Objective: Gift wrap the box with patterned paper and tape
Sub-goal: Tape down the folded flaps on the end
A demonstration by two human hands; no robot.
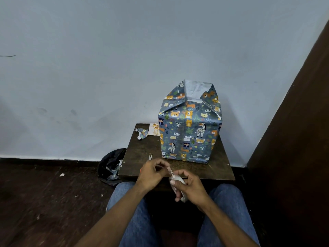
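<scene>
On the right half of the small dark tabletop (142, 148), toward its far edge and close to the pale wall (106, 68), stands the box (189, 129), upright and already covered in blue paper printed with bears, giraffes and zebras. Its top is not closed: the paper's upper flaps (195, 90) stand up, showing the plain grey inner side.

At the near edge of the tabletop, in front of the box and apart from it, both hands work on a roll of clear tape (179, 182). The right hand (192, 188) curls around the roll, thumb on its rim. The left hand (153, 173) pinches the free end of the tape strip (170, 171) between thumb and fingertips, the strip running short between the two hands.

Just left of the left hand, scissor tips (150, 156) poke out near the tabletop's left edge. At the far left corner lie crumpled paper scraps (142, 134) and a small printed card (154, 129). Beside the left edge, on the dark floor, sits a black bag (112, 164) holding more scraps. Jeans-clad knees (135, 220) fill the foreground.
</scene>
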